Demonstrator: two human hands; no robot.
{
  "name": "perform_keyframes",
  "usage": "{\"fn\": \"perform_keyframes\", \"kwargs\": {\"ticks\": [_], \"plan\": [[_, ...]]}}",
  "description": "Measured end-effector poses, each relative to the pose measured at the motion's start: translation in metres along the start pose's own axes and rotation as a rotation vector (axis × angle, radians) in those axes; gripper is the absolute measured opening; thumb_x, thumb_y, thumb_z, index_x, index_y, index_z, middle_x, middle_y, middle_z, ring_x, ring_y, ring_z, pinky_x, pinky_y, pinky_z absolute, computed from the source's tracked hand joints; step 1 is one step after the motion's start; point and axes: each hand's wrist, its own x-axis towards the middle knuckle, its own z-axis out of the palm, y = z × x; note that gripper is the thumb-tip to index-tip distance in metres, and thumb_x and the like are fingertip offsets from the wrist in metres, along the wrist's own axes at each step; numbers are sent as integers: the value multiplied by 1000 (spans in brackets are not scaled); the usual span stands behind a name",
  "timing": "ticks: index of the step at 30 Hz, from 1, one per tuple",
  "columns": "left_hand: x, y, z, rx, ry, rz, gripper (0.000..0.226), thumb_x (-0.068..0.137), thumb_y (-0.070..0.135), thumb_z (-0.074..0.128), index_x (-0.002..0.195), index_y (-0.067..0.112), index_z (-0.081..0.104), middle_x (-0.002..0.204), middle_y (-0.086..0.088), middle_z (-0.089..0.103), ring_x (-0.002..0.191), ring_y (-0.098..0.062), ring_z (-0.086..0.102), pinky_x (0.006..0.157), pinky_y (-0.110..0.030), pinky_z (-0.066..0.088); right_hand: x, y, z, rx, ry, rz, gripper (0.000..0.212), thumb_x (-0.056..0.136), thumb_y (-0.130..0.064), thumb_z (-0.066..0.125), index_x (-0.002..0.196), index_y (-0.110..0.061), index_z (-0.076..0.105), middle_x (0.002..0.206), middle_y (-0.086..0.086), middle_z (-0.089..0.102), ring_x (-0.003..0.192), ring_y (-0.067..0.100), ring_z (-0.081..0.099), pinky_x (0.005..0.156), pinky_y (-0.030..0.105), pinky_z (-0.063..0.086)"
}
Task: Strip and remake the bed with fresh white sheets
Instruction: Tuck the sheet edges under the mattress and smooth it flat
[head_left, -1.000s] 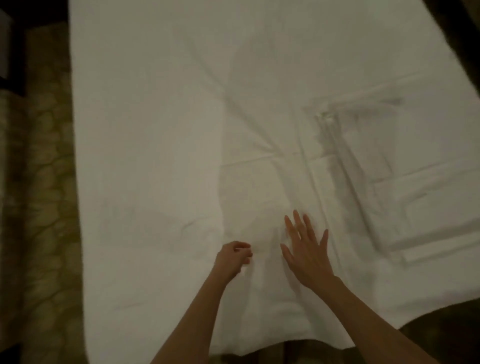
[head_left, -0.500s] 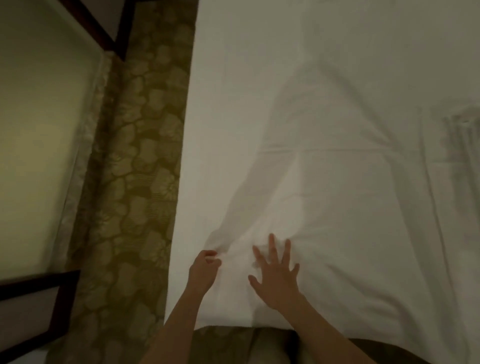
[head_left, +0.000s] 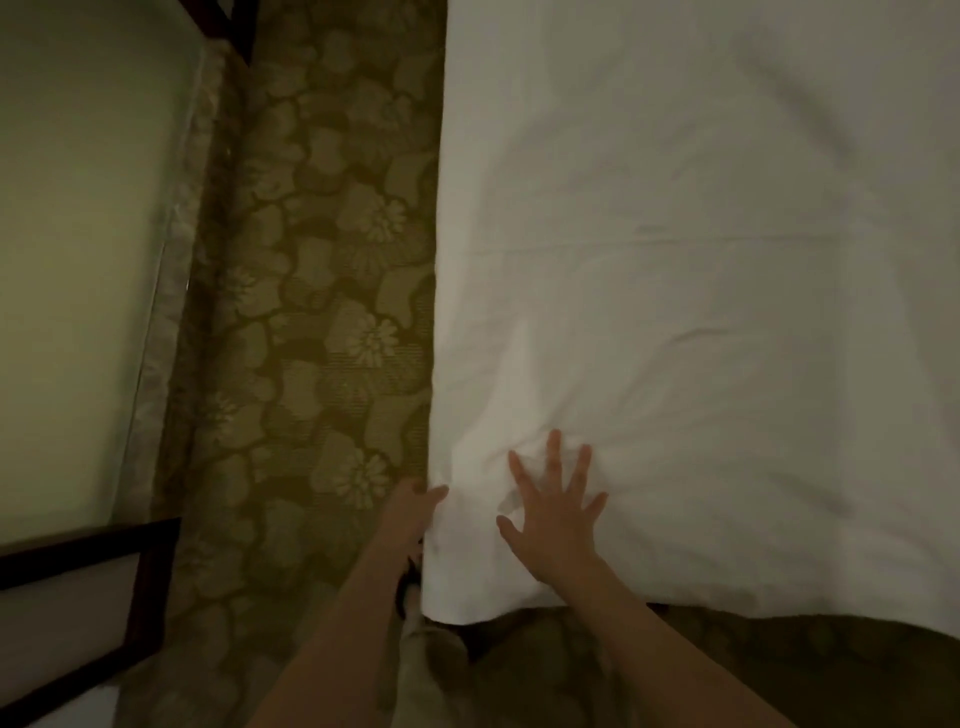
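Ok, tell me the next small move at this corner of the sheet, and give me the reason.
Probably pull the left hand outward and down over the bed's side, drawing the white sheet taut. That hand grips the sheet's edge at the near corner, the right hand presses flat with fingers spread just beside it, and wrinkles bunch between the two hands.

A floral-patterned carpet (head_left: 322, 312) runs beside a pale panel (head_left: 78, 234) with a dark wooden frame (head_left: 78, 551).

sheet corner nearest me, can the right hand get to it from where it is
Probably yes: the right hand lies flat on the white sheet close to that corner, with only bare sheet between.
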Motion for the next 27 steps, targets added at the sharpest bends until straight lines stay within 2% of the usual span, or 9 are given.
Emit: {"fn": "perform_keyframes", "kwargs": {"ticks": [2, 4, 10, 16, 18, 20, 22, 25, 27], "plan": [[20, -16, -11, 70, -37, 8, 21, 82, 20, 70, 88, 0, 67, 84, -16, 65, 80, -31, 62, 83, -57, 53, 1, -18, 4, 10, -15, 36, 83, 91, -63, 41, 148, -43, -16, 145, 3, -46, 131, 43, -40, 107, 71, 4], [18, -15, -20, 190, -16, 51, 13, 83, 20, 72, 78, 11, 65, 82, -10, 67, 82, -27, 64, 83, -44, 55, 2, -40, 11, 31, -35, 82, 86, 89, -63, 43, 148, -42, -16, 147, 3, -43, 132, 44, -39, 107, 71, 7], [27, -5, -36, 321, -150, 177, 17, 87, 25, 70, 89, 8, 70, 77, 1, 68, 75, -13, 65, 63, -18, 49, 2, -72, 16, 66, 6, 183, 88, 91, -60, 45, 149, -37, -17, 152, 4, -39, 137, 43, -32, 109, 68, 12], [33, -14, -44, 397, -182, 248, 24, 84, 28, 73, 96, 9, 66, 90, 1, 66, 82, -12, 63, 61, -20, 47, -11, -91, 25, 212, 47, 230, 81, 91, -57, 45, 151, -40, -7, 155, -2, -32, 141, 35, -28, 110, 65, 15], [27, -11, -44, 409, -156, 253, 26, 82, 31, 75, 97, 14, 62, 91, 2, 63, 87, -16, 62, 72, -29, 54, -21, -105, 36, 227, 49, 193, 79, 87, -57, 52, 151, -37, 11, 159, 1, -22, 145, 39, -15, 106, 67, 23], [24, -7, -43, 421, -130, 291, 27, 83, 29, 74, 101, 11, 66, 90, 0, 65, 88, -18, 63, 79, -34, 55, -30, -111, 45, 217, 57, 213, 86, 63, -59, 74, 138, -32, 43, 160, 7, 15, 142, 43, 24, 87, 65, 45], [21, 0, -42, 463, -134, 294, 18, 84, 23, 73, 94, 9, 71, 82, -2, 67, 76, -16, 63, 67, -28, 53, -35, -113, 50, 232, 109, 239, 86, 51, -55, 83, 128, -30, 55, 153, 4, 34, 135, 38, 41, 80, 61, 50], [26, 10, -44, 648, -170, 359, 15, 85, 21, 73, 72, 13, 71, 68, 0, 65, 60, -10, 58, 56, -23, 48, -44, -107, 45, 423, 180, 247, 57, 90, -34, 57, 143, -24, 36, 159, -3, 14, 147, 25, 13, 112, 53, 26], [28, 18, -42, 717, -200, 387, 25, 84, 21, 74, 60, 19, 66, 62, -1, 64, 56, -13, 57, 58, -28, 49, -45, -99, 45, 455, 250, 347, 44, 92, -29, 50, 135, -20, 42, 147, 0, 30, 136, 23, 30, 105, 39, 35]]}}
